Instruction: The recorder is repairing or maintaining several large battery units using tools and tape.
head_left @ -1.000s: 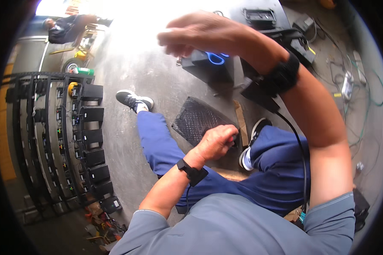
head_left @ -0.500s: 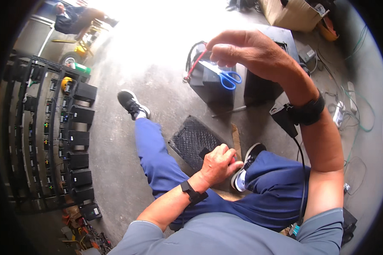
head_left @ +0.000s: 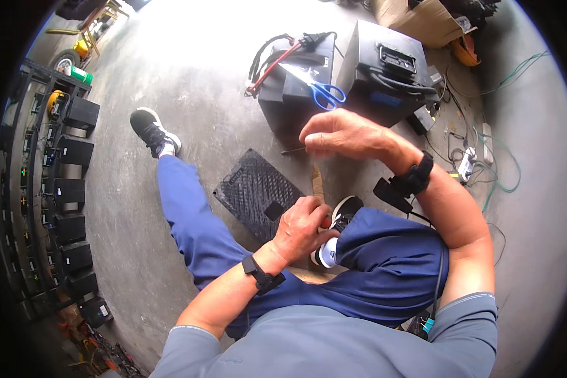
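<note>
My left hand (head_left: 298,228) is closed above the near corner of a black textured panel (head_left: 249,189) on the floor. Something small with a reddish end seems to be in its fist, mostly hidden. My right hand (head_left: 343,133) hangs in the air in front of two black boxes, fingers curled towards the thumb; whatever it pinches, if anything, does not show. Blue-handled scissors (head_left: 327,94) lie on the left black box (head_left: 283,101), beside a red and black cable (head_left: 277,61) with a plug. The right black box (head_left: 378,82) has a handle and a thick black cable on top.
A black rack (head_left: 57,189) with a row of black boxes stands along the left. Power strips (head_left: 466,165) and green cables (head_left: 507,179) lie by the right wall. A cardboard box (head_left: 422,25) is at the back right; a cardboard strip (head_left: 318,181) lies near my foot.
My right hand has come down from above the black boxes, nearer to me. My left hand stays closed by the panel. The view has shifted, and the person at the far left is out of sight.
</note>
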`<state>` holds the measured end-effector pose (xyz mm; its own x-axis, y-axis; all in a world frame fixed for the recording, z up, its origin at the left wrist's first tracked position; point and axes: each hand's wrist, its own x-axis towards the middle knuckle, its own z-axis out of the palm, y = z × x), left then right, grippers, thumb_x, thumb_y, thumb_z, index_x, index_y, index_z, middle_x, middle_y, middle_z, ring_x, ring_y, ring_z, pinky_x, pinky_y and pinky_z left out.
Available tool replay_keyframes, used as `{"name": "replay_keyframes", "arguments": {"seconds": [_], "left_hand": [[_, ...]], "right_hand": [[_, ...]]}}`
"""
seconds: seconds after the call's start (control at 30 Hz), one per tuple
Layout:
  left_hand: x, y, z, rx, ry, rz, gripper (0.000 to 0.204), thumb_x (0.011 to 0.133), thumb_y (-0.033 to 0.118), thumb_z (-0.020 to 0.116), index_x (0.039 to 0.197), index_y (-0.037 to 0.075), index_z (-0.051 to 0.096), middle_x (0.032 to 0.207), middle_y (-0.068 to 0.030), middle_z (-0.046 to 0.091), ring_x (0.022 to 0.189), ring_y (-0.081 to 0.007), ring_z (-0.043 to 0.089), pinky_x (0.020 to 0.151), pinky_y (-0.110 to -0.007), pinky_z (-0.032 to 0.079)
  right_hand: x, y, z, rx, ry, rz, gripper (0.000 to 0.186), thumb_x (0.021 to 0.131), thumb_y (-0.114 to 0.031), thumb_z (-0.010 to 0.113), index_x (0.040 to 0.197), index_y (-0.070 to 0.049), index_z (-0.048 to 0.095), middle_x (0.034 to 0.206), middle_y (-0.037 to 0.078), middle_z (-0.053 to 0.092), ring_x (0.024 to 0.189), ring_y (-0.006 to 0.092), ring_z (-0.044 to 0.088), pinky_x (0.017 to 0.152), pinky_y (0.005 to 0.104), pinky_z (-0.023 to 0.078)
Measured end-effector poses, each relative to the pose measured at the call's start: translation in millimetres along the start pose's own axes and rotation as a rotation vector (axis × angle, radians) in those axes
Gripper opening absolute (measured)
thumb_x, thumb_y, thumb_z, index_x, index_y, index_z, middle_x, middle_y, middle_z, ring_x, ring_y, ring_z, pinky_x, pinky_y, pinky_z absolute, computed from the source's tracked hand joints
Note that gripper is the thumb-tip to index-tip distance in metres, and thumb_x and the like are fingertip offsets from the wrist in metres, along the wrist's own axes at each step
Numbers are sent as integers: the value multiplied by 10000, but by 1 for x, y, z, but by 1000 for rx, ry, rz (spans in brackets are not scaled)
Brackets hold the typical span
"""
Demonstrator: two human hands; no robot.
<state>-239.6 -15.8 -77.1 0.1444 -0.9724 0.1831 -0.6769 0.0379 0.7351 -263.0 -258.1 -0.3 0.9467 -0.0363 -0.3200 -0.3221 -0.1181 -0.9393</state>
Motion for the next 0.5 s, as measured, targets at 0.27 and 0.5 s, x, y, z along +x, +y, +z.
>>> {"name": "replay_keyframes", "arguments": {"seconds": [0.27,0.5], "left_hand": [[3,10,-3,25,28,87,429,677,43,699,1094,56,602,1091,-160,582,1037,-364,585,871,-428,513],[4,-8,7,64,39,101,322,688,60,687,1001,48,613,1020,-135,576,955,-334,587,795,-418,515]], "right_hand": [[17,46,29,-135,-152,137,293,919,-227,599,1060,24,659,841,61,668,775,136,615,712,306,511],[14,50,29,-93,-120,166,297,932,-223,597,1062,37,657,844,47,649,768,136,622,700,294,520]]}}
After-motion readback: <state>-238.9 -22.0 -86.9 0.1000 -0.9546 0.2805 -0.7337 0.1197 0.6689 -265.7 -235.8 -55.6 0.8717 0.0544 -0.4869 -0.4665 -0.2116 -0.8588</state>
